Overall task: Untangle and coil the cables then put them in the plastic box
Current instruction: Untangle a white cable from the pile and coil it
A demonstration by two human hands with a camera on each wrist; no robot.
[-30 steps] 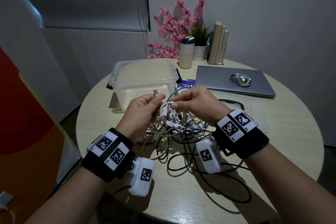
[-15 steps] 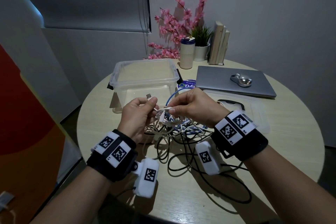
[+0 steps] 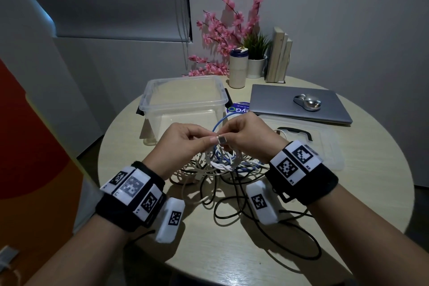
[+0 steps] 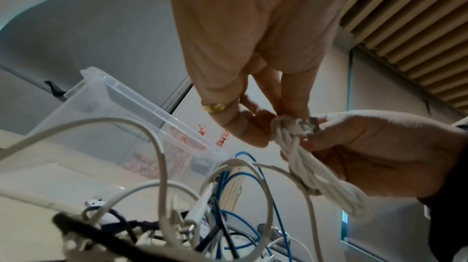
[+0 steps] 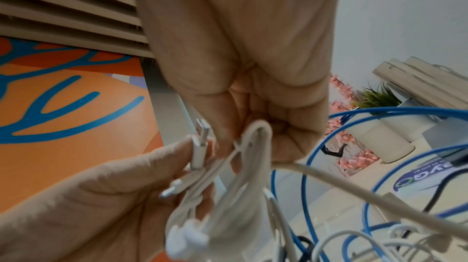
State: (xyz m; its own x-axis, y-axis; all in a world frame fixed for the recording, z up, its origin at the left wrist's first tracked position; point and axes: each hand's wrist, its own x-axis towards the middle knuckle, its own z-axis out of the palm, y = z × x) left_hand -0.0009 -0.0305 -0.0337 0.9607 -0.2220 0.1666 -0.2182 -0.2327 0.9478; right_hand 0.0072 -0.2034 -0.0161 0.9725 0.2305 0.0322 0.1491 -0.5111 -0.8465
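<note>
A tangle of white, blue and black cables (image 3: pixel 222 176) lies on the round table (image 3: pixel 348 193) in front of the clear plastic box (image 3: pixel 185 100), which is open and holds nothing I can see. Both hands meet just above the heap. My left hand (image 3: pixel 207 140) and my right hand (image 3: pixel 228 138) pinch one bunched white cable (image 4: pixel 316 176) whose silver USB plug (image 3: pixel 221 140) shows between the fingertips. In the right wrist view the left thumb lies against that plug (image 5: pixel 200 146) while the right fingers grip a white loop (image 5: pixel 258 132). A blue cable (image 3: pixel 220 123) arches behind the hands.
The box's clear lid (image 3: pixel 325 146) lies flat to the right of the hands. Behind it sit a closed laptop (image 3: pixel 290 104) with a silver mouse (image 3: pixel 307 102). A tumbler (image 3: pixel 237 69), a potted plant, pink flowers and books stand at the table's far edge.
The hands have drawn closer together. The USB plug, which stuck up from the left hand, now sits between both hands' fingertips, facing me.
</note>
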